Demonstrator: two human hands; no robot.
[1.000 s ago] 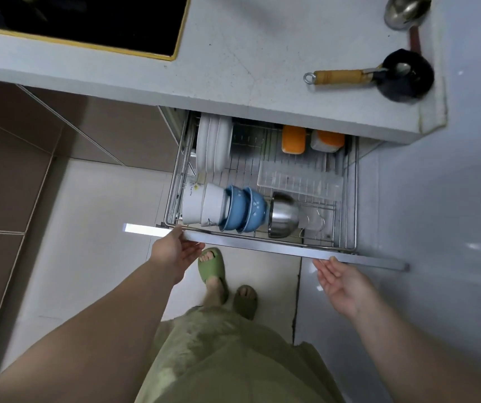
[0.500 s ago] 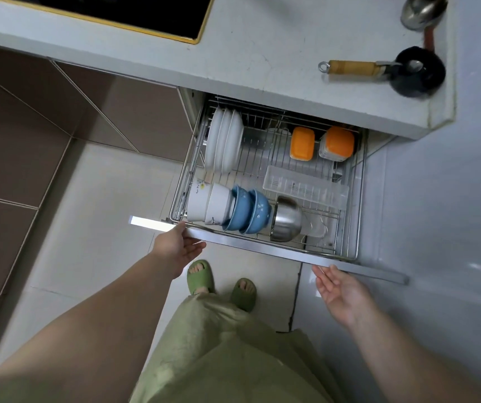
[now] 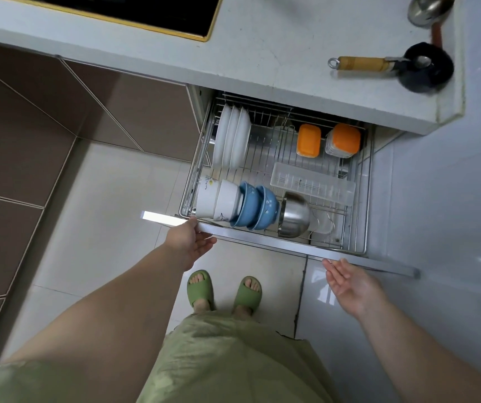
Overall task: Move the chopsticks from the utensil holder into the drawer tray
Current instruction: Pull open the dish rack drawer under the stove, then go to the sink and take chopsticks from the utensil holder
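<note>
Head view: left hand [image 3: 188, 242] rests against drawer front [image 3: 262, 241], fingers loose; right hand [image 3: 349, 283] palm-up beside it, fingers straight

Legible text: none is showing. Clear rectangular plastic tray [image 3: 313, 183], centre right of the frame, is bearing dark marks too small to read. White ceramic bowl [image 3: 207, 196], centre, is showing painted sprigs only.

You have three plates [image 3: 232, 138], two white bowls [image 3: 227, 200], two blue bowls [image 3: 249, 205] and one steel bowl [image 3: 294, 215]. Add two orange-lidded boxes [image 3: 309, 140], one clear tray [image 3: 313, 183], one pan [image 3: 425, 68], one ladle [image 3: 428, 7] and two slippers [image 3: 200, 287].
</note>
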